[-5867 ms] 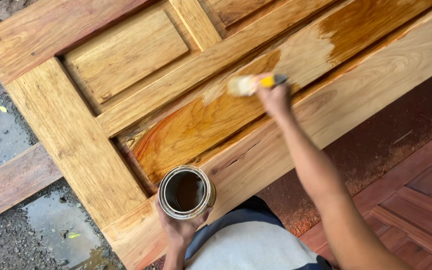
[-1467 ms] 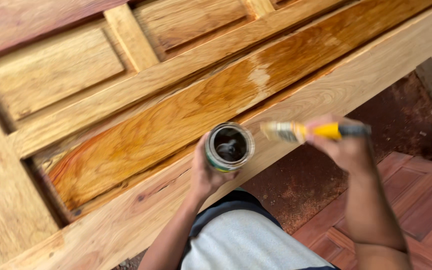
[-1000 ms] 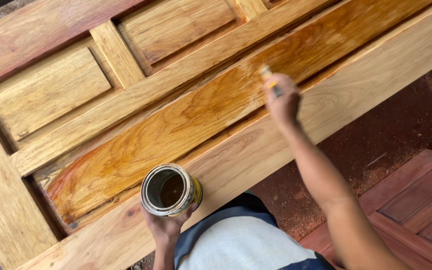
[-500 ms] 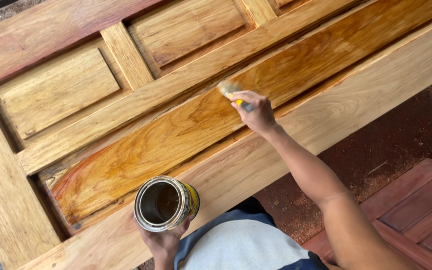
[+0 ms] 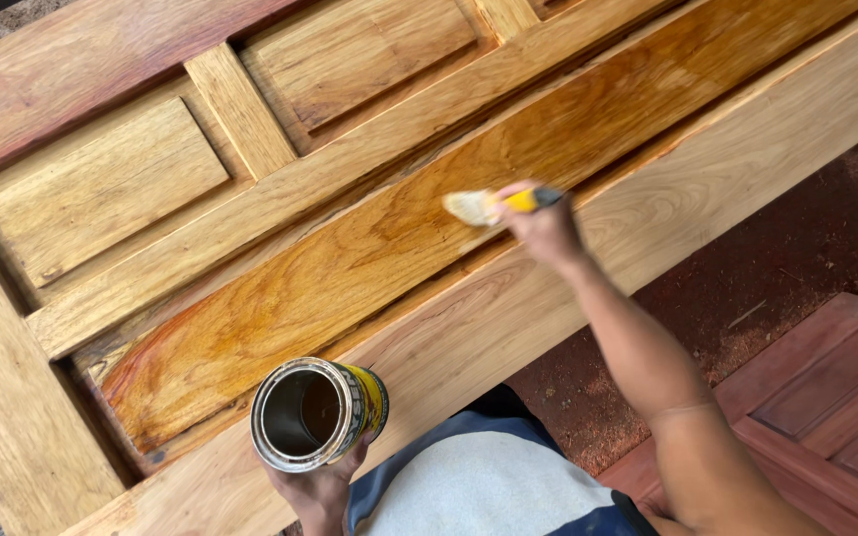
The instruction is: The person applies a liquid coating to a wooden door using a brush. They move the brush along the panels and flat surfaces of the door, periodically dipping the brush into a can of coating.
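A big panelled wooden door [image 5: 250, 248] lies flat, its long middle panel [image 5: 429, 238] glossy amber. A reddish door [image 5: 826, 387] lies at the lower right. The left hand [image 5: 315, 486] grips an open varnish tin [image 5: 315, 412] from below. The right hand [image 5: 546, 226] clasps a yellow-handled paintbrush [image 5: 494, 203], bristles over the wet panel.

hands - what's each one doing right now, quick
Left hand: closed round an open can, held up from below.
Right hand: closed on a brush, bristles over the wet panel of the door.
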